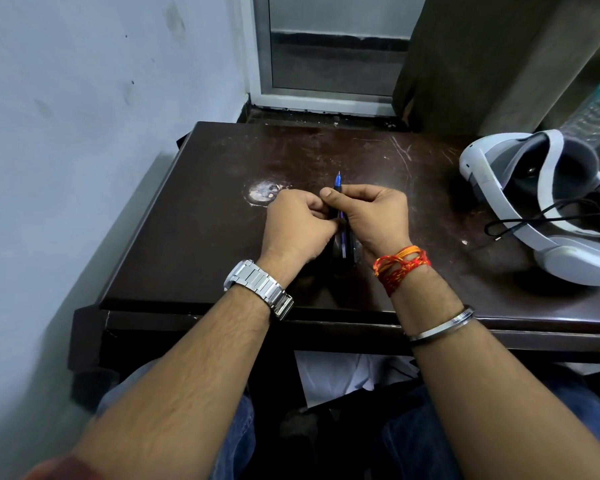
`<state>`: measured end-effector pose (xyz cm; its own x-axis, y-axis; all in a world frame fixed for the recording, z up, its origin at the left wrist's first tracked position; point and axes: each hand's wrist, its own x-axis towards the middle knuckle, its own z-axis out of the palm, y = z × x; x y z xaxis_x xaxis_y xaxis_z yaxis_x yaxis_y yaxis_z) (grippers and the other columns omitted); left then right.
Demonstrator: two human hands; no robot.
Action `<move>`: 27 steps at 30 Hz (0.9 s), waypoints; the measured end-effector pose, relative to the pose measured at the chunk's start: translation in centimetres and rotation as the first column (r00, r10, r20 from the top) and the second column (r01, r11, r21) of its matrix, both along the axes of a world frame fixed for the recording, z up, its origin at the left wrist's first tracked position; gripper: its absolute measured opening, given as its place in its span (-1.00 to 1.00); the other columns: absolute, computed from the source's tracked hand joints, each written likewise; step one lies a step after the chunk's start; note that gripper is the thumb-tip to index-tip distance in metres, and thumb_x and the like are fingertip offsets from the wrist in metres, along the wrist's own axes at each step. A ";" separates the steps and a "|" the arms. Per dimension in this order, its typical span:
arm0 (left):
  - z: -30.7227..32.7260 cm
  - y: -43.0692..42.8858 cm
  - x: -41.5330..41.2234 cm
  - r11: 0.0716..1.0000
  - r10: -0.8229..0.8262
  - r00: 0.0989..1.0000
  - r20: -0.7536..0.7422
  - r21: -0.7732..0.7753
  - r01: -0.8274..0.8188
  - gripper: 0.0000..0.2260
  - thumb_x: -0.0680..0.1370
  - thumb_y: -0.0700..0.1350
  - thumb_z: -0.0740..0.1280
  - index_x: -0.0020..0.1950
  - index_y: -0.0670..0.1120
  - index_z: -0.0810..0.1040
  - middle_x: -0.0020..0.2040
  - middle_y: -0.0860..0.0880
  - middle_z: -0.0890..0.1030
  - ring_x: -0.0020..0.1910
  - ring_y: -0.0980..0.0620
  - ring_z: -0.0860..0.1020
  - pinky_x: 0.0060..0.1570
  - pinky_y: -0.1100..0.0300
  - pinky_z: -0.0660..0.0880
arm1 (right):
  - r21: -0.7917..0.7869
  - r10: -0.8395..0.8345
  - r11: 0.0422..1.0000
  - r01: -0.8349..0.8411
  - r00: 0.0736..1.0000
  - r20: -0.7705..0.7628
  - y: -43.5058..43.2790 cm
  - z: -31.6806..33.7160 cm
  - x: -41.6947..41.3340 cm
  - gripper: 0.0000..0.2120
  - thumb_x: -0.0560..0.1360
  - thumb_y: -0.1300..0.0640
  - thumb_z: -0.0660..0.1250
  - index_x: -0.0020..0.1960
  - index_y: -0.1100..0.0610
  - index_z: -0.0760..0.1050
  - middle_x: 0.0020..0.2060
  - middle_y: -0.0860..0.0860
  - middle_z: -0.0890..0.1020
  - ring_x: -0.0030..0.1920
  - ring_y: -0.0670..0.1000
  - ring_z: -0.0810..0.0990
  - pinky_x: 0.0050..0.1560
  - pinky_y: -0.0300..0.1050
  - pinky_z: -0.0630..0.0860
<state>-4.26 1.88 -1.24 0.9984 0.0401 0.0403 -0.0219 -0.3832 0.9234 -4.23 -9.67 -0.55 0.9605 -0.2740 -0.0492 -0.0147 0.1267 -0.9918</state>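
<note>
Both the left hand (297, 220) and right hand (368, 211) grip a slim blue pen (337, 183), tip pointing away, above the dark counter (194, 216).

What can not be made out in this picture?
- Pen: head view, only the tip and a lower stretch show; the left hand and right hand cover the middle.
- Dark thing under the hands: head view, too shadowed to identify.
- Headset: head view, cut off by the right edge.

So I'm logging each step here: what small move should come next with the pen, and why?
Probably a small twist with the left hand while the right hand steadies the pen: both grip it close together above the table, tip pointing away.
</note>
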 end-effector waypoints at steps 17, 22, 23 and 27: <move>0.2 0.3 0.0 1.000 -0.026 0.988 -0.155 -0.007 0.025 -0.83 0.32 -0.17 0.65 -0.26 -0.07 0.67 -0.32 -0.11 0.72 -0.22 -0.23 0.72 -0.29 -0.24 0.66 | -0.439 -0.122 0.898 0.024 0.973 -0.195 -3.6 -0.3 0.3 -0.77 0.47 0.03 0.45 -0.35 0.05 0.63 -0.34 0.05 0.71 -0.53 -0.15 0.51 -0.39 -0.15 0.49; 0.2 0.2 0.1 1.000 -0.021 0.983 -0.182 -0.014 0.019 -0.79 0.32 -0.17 0.65 -0.26 -0.04 0.63 -0.36 -0.03 0.69 -0.25 -0.16 0.73 -0.31 -0.24 0.66 | -0.617 -0.200 0.785 0.057 0.966 -0.166 -3.9 -0.6 0.4 -0.88 0.43 0.09 0.48 -0.28 0.01 0.64 -0.39 -0.14 0.62 -0.35 -0.20 0.56 -0.42 -0.39 0.42; 0.1 0.2 0.1 1.000 -0.024 0.983 -0.184 -0.013 0.022 -0.78 0.32 -0.18 0.65 -0.26 -0.03 0.62 -0.37 -0.02 0.68 -0.25 -0.16 0.73 -0.31 -0.23 0.66 | -0.636 -0.207 0.770 0.054 0.964 -0.169 -3.9 -0.7 0.4 -0.92 0.43 0.09 0.47 -0.24 0.03 0.66 -0.35 -0.10 0.65 -0.31 -0.15 0.60 -0.35 -0.34 0.50; -0.1 0.2 0.2 1.000 -0.019 0.982 -0.187 -0.010 0.017 -0.76 0.30 -0.17 0.66 -0.28 0.00 0.61 -0.44 0.06 0.62 -0.29 -0.11 0.73 -0.31 -0.19 0.67 | -0.687 -0.217 0.727 -0.010 0.945 -0.244 -4.0 -0.9 0.8 -0.88 0.43 0.13 0.45 -0.28 0.09 0.63 -0.23 0.09 0.70 -0.18 0.04 0.68 -0.17 -0.13 0.63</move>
<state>-4.03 2.10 -1.29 0.9889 0.0214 -0.1471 0.1442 -0.3767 0.9150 -3.43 -13.68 -1.42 0.8944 -0.4401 -0.0798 -0.3391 -0.5508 -0.7626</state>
